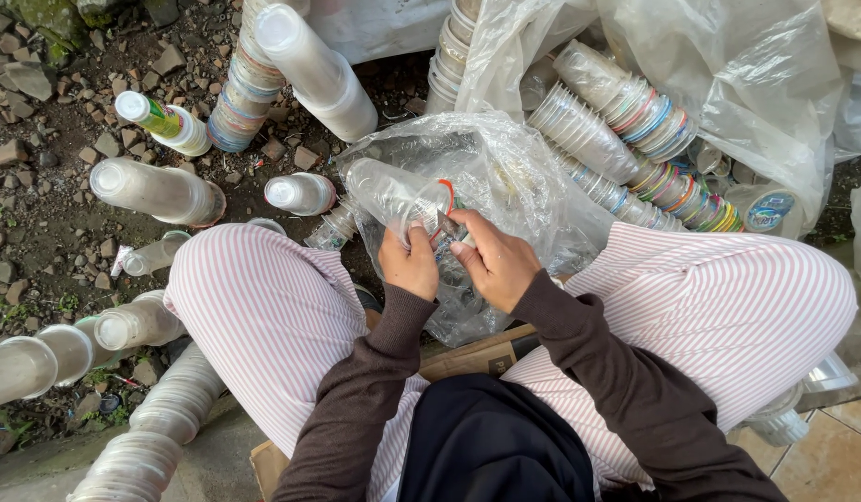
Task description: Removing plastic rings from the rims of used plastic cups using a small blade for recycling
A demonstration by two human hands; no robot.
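My left hand (409,263) grips a clear plastic cup (393,197) lying on its side, its rim ringed with a red and blue seal. My right hand (493,260) pinches the small torn edge of that seal at the cup's rim. Both hands work over a clear plastic bag (505,177) that rests between my knees and holds more crushed clear plastic. My legs are in pink-and-white striped trousers and my sleeves are dark brown.
Long stacks of nested clear cups (598,121) with coloured rims lie in a big plastic sack (765,102) at upper right. More cup stacks (161,191) stand and lie on the stony dirt at left. A cardboard sheet (486,353) lies under my legs.
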